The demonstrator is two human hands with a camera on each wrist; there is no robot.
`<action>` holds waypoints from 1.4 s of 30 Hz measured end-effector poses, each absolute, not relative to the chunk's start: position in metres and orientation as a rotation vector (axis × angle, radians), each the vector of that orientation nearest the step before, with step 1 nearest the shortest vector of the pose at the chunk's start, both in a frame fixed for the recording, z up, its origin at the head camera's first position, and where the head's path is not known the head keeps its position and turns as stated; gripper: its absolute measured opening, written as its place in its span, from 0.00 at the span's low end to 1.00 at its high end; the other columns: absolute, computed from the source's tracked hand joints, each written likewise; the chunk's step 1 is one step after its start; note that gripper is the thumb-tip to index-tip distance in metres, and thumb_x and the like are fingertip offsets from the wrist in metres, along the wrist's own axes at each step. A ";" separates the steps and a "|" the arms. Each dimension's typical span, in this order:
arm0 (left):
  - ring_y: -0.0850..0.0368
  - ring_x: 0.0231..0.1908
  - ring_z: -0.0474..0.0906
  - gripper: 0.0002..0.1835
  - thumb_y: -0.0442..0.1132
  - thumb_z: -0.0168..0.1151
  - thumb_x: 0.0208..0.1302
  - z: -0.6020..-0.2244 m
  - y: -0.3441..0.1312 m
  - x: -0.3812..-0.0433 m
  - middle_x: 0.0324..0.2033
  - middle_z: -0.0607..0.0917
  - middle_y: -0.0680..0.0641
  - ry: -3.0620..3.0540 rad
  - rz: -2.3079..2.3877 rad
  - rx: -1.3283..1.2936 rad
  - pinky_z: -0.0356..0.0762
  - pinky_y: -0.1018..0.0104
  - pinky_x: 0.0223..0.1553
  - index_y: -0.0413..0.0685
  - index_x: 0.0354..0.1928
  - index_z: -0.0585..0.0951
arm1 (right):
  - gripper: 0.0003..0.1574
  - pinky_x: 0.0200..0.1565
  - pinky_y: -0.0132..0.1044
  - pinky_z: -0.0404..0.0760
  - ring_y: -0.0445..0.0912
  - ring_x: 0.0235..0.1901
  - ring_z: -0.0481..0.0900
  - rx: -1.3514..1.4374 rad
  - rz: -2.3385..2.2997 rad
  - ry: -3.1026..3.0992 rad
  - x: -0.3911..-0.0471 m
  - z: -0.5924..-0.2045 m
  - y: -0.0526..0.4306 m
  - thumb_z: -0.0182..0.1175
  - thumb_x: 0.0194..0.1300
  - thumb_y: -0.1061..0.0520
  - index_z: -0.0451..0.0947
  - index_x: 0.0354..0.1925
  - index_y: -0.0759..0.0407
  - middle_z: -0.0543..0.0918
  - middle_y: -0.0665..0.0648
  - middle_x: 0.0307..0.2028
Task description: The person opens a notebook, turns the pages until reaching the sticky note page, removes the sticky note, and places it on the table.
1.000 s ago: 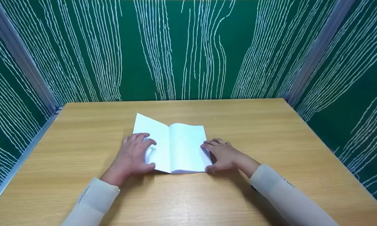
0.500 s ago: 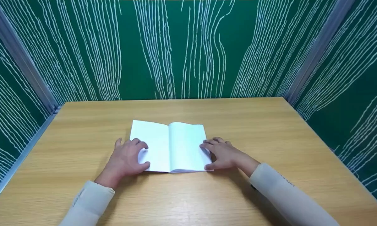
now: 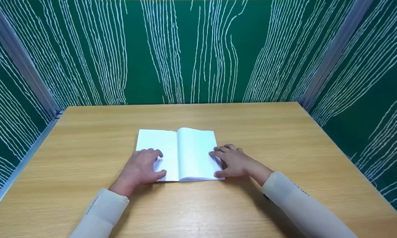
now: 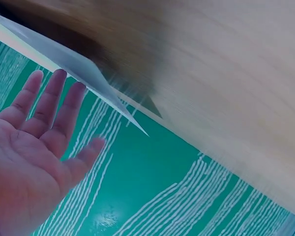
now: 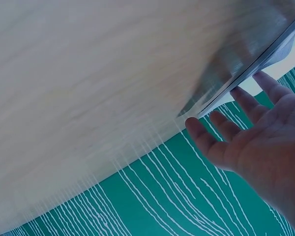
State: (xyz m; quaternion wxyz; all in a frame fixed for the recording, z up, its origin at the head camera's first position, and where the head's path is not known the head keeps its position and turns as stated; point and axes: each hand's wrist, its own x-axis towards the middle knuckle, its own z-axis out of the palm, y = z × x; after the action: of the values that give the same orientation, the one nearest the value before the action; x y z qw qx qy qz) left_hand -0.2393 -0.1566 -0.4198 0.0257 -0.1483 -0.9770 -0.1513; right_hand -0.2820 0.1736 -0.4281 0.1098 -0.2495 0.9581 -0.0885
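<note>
A blank white notebook [image 3: 196, 155] lies spread on the wooden table in the head view, its right-hand stack of pages curving up at the spine. Over the lower left page is my left hand [image 3: 143, 167], fingers loosely bent and thumb apart. The left wrist view shows those fingertips [image 4: 59, 76] at the surface of the left leaf [image 4: 71, 61], which is partly raised off the wood. My right hand [image 3: 233, 162] rests along the right edge, its fingertips and thumb on the page. From the right wrist, straight fingers [image 5: 246, 101] touch the notebook's edge [image 5: 250, 71].
The wooden table [image 3: 198, 208] extends around the notebook on every side. Green panels [image 3: 198, 53] with white wavy lines stand behind it and at both sides, joined by grey metal posts [image 3: 334, 53].
The left leaf, raised at a slant earlier, has come down nearly flat. My left hand went left and down, then back right over the page. My right hand has barely moved.
</note>
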 end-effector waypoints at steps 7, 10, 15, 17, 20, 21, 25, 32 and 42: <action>0.55 0.47 0.74 0.31 0.59 0.67 0.49 -0.420 -0.141 -0.243 0.46 0.82 0.52 -3.045 -0.579 -0.493 0.74 0.57 0.55 0.54 0.55 0.77 | 0.47 0.67 0.63 0.55 0.56 0.70 0.56 -0.713 -0.259 2.842 -0.284 -0.430 0.169 0.63 0.54 0.30 0.63 0.69 0.35 0.63 0.52 0.72; 0.55 0.44 0.74 0.32 0.59 0.66 0.49 -0.419 -0.135 -0.245 0.44 0.81 0.51 -3.019 -0.600 -0.539 0.75 0.57 0.52 0.51 0.54 0.77 | 0.46 0.66 0.62 0.57 0.55 0.69 0.58 -0.705 -0.259 2.858 -0.284 -0.431 0.167 0.63 0.54 0.31 0.64 0.69 0.38 0.65 0.52 0.71; 0.54 0.43 0.72 0.39 0.61 0.68 0.45 -0.417 -0.123 -0.248 0.44 0.80 0.49 -3.014 -0.622 -0.579 0.75 0.57 0.48 0.49 0.58 0.74 | 0.45 0.64 0.61 0.60 0.55 0.67 0.61 -0.698 -0.240 2.894 -0.283 -0.431 0.163 0.63 0.55 0.31 0.66 0.68 0.43 0.68 0.54 0.69; 0.54 0.45 0.71 0.42 0.63 0.68 0.44 -0.417 -0.119 -0.249 0.47 0.78 0.49 -3.028 -0.623 -0.570 0.75 0.57 0.50 0.50 0.60 0.72 | 0.45 0.63 0.61 0.61 0.56 0.66 0.62 -0.699 -0.229 2.910 -0.283 -0.431 0.161 0.63 0.55 0.31 0.66 0.67 0.44 0.69 0.54 0.68; 0.54 0.49 0.71 0.47 0.65 0.69 0.40 -0.418 -0.115 -0.250 0.53 0.76 0.49 -3.038 -0.635 -0.559 0.75 0.56 0.54 0.53 0.64 0.69 | 0.46 0.62 0.61 0.61 0.57 0.66 0.62 -0.706 -0.192 2.921 -0.283 -0.431 0.157 0.63 0.55 0.30 0.67 0.67 0.45 0.69 0.55 0.68; 0.54 0.50 0.70 0.49 0.66 0.70 0.39 -0.419 -0.113 -0.249 0.55 0.76 0.49 -3.044 -0.640 -0.554 0.75 0.55 0.55 0.54 0.65 0.68 | 0.47 0.63 0.62 0.61 0.57 0.67 0.61 -0.707 -0.188 2.921 -0.283 -0.431 0.155 0.62 0.54 0.29 0.67 0.67 0.45 0.69 0.56 0.68; 0.54 0.55 0.69 0.55 0.71 0.70 0.35 -0.421 -0.110 -0.249 0.61 0.72 0.51 -3.050 -0.676 -0.545 0.74 0.52 0.58 0.57 0.68 0.65 | 0.49 0.65 0.63 0.60 0.58 0.68 0.60 -0.704 -0.186 2.917 -0.283 -0.429 0.149 0.62 0.53 0.27 0.65 0.68 0.44 0.67 0.56 0.69; 0.51 0.64 0.65 0.59 0.77 0.65 0.34 -0.420 -0.106 -0.249 0.70 0.62 0.51 -2.999 -0.691 -0.582 0.70 0.47 0.62 0.67 0.72 0.59 | 0.50 0.66 0.61 0.61 0.56 0.68 0.61 -0.735 -0.233 2.930 -0.282 -0.422 0.143 0.60 0.53 0.25 0.64 0.68 0.43 0.68 0.54 0.68; 0.47 0.64 0.65 0.50 0.78 0.63 0.36 -0.418 -0.106 -0.249 0.71 0.60 0.49 -2.998 -0.629 -0.592 0.70 0.44 0.61 0.75 0.68 0.66 | 0.49 0.66 0.61 0.61 0.55 0.69 0.61 -0.801 -0.271 2.898 -0.282 -0.421 0.152 0.61 0.53 0.27 0.64 0.68 0.42 0.68 0.54 0.68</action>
State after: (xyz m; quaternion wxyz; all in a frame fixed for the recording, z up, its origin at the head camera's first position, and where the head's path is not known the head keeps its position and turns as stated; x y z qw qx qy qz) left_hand -0.2490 -0.1062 -0.4177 0.0108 -0.1899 -0.9608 -0.2017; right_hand -0.2817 0.1524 -0.4205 0.0613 -0.2650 0.9581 -0.0896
